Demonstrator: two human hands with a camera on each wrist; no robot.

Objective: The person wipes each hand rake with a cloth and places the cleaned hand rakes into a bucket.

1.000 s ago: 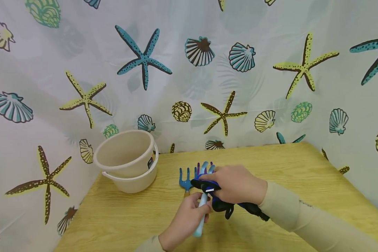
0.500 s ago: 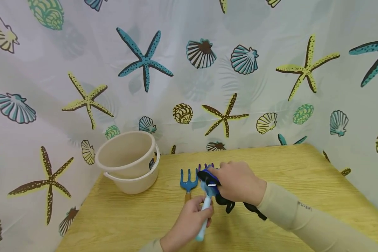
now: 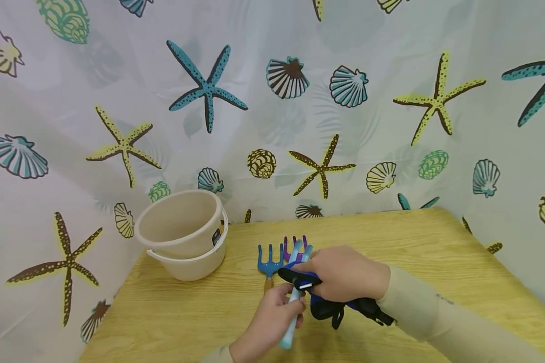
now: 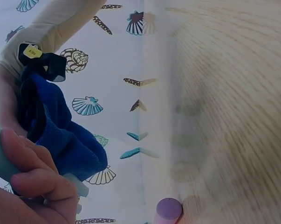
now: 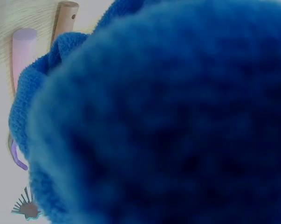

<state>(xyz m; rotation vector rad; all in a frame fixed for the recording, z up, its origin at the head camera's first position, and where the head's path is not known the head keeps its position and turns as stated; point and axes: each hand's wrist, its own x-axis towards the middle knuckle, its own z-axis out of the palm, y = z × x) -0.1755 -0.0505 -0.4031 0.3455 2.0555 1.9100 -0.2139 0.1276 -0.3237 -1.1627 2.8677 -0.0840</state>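
My left hand (image 3: 272, 315) grips the pale blue handle of a hand fork (image 3: 287, 337), held tilted above the table with its tines pointing away. Two pale blue tines stick out beyond a blue cloth with black edging (image 4: 61, 126). With my right hand (image 3: 347, 275) I hold this cloth against the fork's neck and head, which it partly hides. Loose black folds hang below my right hand. In the right wrist view the cloth (image 5: 154, 121) fills most of the picture and hides the fingers. Behind lie a blue hand fork (image 3: 270, 267) and a purple hand fork (image 3: 287, 255).
A cream bucket (image 3: 188, 264) with its handle down stands at the back left of the wooden table (image 3: 390, 232). A curtain with starfish and shells (image 3: 236, 141) hangs behind. The wrist view shows a wooden handle (image 5: 65, 21) and a pink handle (image 5: 23, 58) lying side by side.
The cloth in my right hand went up over the pale blue tines half a second ago, then came back down toward the handle, baring them again. My left hand keeps its grip.
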